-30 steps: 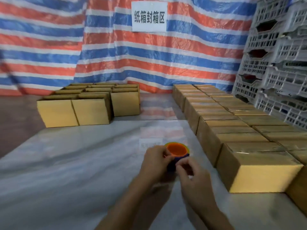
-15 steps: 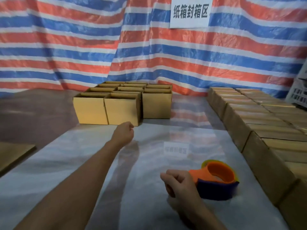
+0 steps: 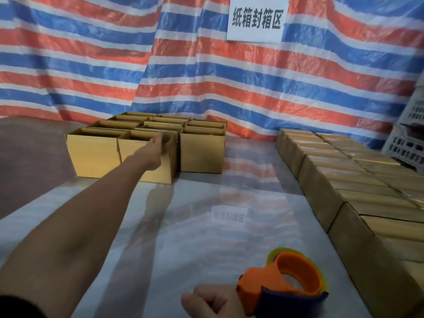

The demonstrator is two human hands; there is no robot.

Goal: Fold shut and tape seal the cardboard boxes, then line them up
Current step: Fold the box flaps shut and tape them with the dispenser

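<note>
Several open cardboard boxes (image 3: pixel 202 150) stand in a block at the back of the table. My left hand (image 3: pixel 152 154) is stretched out to the front middle open box (image 3: pixel 137 154), with its fingers hooked over the top rim. Sealed boxes (image 3: pixel 344 180) lie in two long rows down the right side. An orange and purple tape dispenser (image 3: pixel 289 283) rests on the table near the front. My right hand (image 3: pixel 208 301) is a closed fist against its orange end; the exact grip is hidden.
A glossy plastic sheet (image 3: pixel 206 214) covers the table; bare brown surface (image 3: pixel 29 145) shows at the left. A striped tarp with a white sign (image 3: pixel 257 19) hangs behind. White plastic crates (image 3: pixel 408 143) stand at the far right.
My left hand left the tape dispenser and reached forward to the front open box. My right hand set the dispenser down at the front right. The view turned left.
</note>
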